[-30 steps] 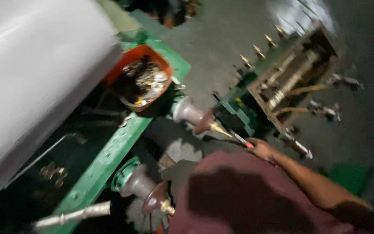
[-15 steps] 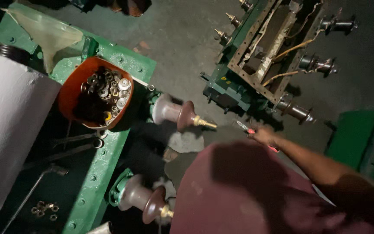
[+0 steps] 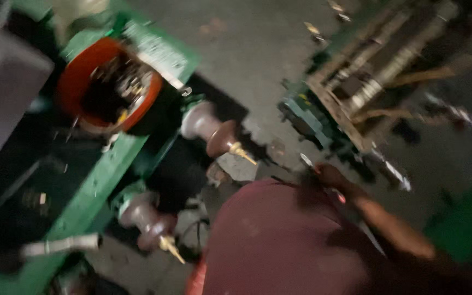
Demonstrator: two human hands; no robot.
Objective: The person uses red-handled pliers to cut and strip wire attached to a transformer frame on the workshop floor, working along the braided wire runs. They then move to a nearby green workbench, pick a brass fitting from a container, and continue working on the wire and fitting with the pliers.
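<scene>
Maroon cloth is covering most of the right hand point(image 3: 331, 177), which is closing on a thin tool point(image 3: 308, 161), tip pointing at the wooden frame point(image 3: 356, 104) as if for reach. Left hand is not showing. Insulators point(image 3: 214, 134) are jutting from the green tank point(image 3: 99, 180) beside an orange bowl point(image 3: 83, 71).
</scene>
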